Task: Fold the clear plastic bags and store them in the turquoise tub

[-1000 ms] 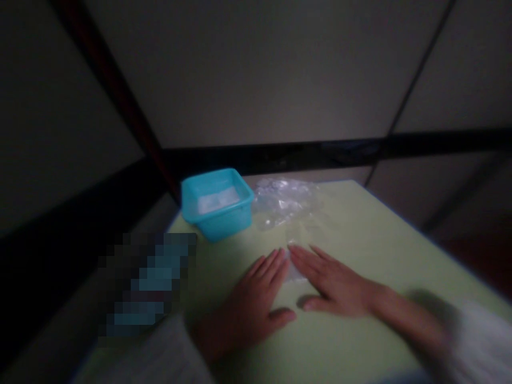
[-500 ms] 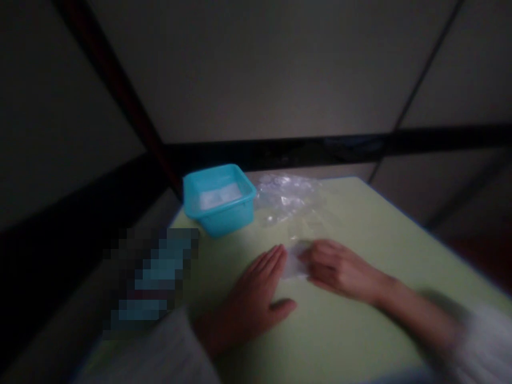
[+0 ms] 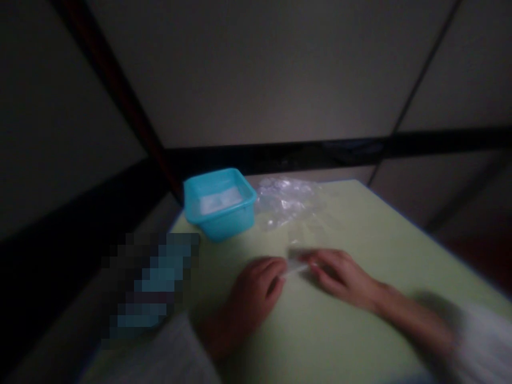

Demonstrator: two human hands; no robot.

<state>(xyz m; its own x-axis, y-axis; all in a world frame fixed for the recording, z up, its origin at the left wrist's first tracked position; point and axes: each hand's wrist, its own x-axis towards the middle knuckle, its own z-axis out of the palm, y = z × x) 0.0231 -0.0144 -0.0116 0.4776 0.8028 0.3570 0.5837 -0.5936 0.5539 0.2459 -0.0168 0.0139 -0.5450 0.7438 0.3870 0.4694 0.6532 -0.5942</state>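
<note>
Both of my hands rest on a pale green table in dim light. My left hand has its fingers curled and pinches the left end of a small clear plastic piece. My right hand curls its fingers on the right end of the same piece. The piece is lifted slightly off the table between the fingertips. It is thin and see-through, and I cannot make out what it is.
A turquoise plastic tub with something white inside stands at the table's far left corner. A heap of crumpled clear plastic lies beside it. A blurred-out patch sits left of the table. Dark walls rise behind.
Both hands lay flat and side by side on the table. Then the right hand curled onto the clear piece, and now the left has curled too and both pinch it.
</note>
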